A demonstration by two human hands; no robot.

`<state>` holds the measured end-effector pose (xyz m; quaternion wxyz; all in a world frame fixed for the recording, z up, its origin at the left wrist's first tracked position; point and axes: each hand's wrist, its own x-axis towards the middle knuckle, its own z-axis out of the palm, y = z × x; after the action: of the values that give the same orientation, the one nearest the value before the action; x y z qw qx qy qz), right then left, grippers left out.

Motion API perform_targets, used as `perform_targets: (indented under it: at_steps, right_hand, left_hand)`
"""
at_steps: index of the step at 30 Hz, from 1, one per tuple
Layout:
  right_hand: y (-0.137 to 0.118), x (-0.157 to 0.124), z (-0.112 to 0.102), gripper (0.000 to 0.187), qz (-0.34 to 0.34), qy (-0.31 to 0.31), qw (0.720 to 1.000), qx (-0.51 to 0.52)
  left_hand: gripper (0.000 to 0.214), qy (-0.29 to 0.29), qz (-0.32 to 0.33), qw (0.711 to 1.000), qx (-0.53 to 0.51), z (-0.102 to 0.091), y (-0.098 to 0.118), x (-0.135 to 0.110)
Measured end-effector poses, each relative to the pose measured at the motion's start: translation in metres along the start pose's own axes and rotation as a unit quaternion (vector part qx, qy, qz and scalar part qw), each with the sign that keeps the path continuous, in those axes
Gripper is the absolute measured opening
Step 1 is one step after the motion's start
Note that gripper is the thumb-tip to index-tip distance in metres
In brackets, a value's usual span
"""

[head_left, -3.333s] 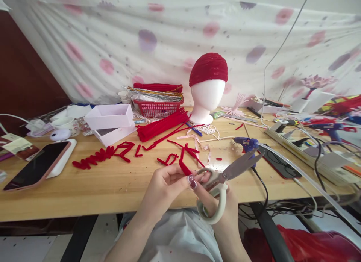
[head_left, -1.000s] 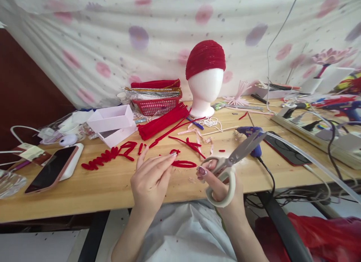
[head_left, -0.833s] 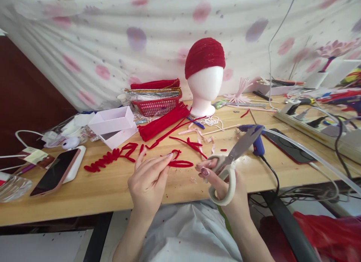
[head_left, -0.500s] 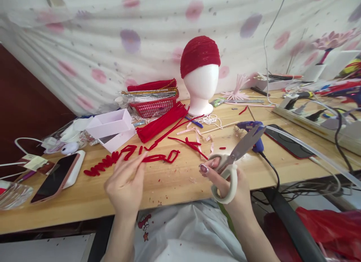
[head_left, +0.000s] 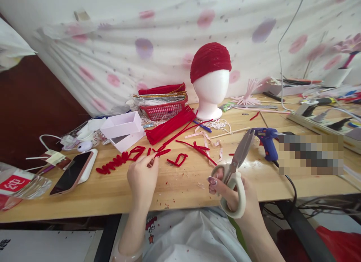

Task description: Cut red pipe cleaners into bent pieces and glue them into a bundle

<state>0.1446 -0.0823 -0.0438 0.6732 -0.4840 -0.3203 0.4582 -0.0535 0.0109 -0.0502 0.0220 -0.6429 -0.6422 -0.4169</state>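
1. Head view: scissors (head_left: 234, 164) up over table (head_left: 175, 190) edge, on near side of foam head (head_left: 211, 93), off to its R.
2. Gripped in R hand (head_left: 251, 199), thumb thru one handle ring; blades nearly together.
3. Prob. stiff w/ some weight, blades slick; best held by pale rings, not metal.
4. Long axis running from rings, near side, up & away, tilted R; tips aimed past R of foam head, lined up w/ nozzle of glue gun (head_left: 267, 143). Gap btwn tips & nozzle: can't tell.
5. Next, red loop (head_left: 163, 152) at fingertips of L hand (head_left: 142, 177), near side of foam head, to L. Fingers curled in; pinch or mere touch, can't tell.
6. Prob. v. light, soft, fuzzy, easily bent or crushed; pinch gently at one end.
7. Long axis roughly sideways, free end pointing R & slightly away, toward below foam head's base.
8. Farther out: red bundle (head_left: 170, 127) just L of foam head's base, slanting toward it; red basket (head_left: 165, 111) beyond bundle, also L of foam head.
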Motion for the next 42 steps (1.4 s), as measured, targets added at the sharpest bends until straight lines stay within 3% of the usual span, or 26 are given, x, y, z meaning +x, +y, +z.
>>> perform_targets:
  at_steps: [2,6,7,10,14,19,26,32,38,42]
  right_hand:
    - [0.000,0.001,0.000,0.035,-0.005,-0.003,1.000,0.000]
    - [0.000,0.003,-0.001,0.038,0.025,-0.019,0.999,-0.009]
    - [0.000,0.003,-0.002,0.039,0.031,-0.018,0.999,-0.013]
    - [0.001,0.005,-0.002,0.040,0.023,0.001,0.999,-0.023]
    - [0.005,0.005,0.001,0.042,0.026,0.018,0.999,-0.021]
    - [0.008,0.006,0.000,0.045,0.010,-0.004,1.000,-0.018]
    - [0.012,0.010,-0.001,0.047,0.077,-0.010,0.997,-0.022]
    - [0.013,0.006,0.005,0.046,0.078,-0.017,0.997,-0.023]
    - [0.014,0.007,0.006,0.046,0.084,-0.010,0.996,-0.012]
    - [0.018,0.008,0.005,0.044,0.085,0.005,0.996,-0.008]
  left_hand:
    - [0.022,-0.038,-0.028,0.999,0.014,0.002,0.008,0.002]
    - [0.045,-0.163,-0.067,0.982,-0.069,-0.005,0.011,0.005]
    - [0.041,-0.175,-0.079,0.978,-0.075,-0.010,0.007,0.006]
    - [0.021,-0.134,-0.110,0.985,-0.003,-0.024,-0.012,0.012]
    - [0.025,-0.122,-0.051,0.989,0.074,-0.027,-0.026,0.022]
    - [0.030,-0.172,0.036,0.981,0.084,0.000,-0.018,0.036]
    - [0.022,-0.218,0.066,0.969,0.097,0.019,-0.025,0.041]
    - [0.016,-0.235,0.064,0.970,0.020,0.017,-0.029,0.042]
    - [0.012,-0.241,0.059,0.958,-0.144,-0.005,-0.017,0.023]
    - [0.016,-0.203,-0.007,0.932,-0.298,-0.017,-0.020,0.006]
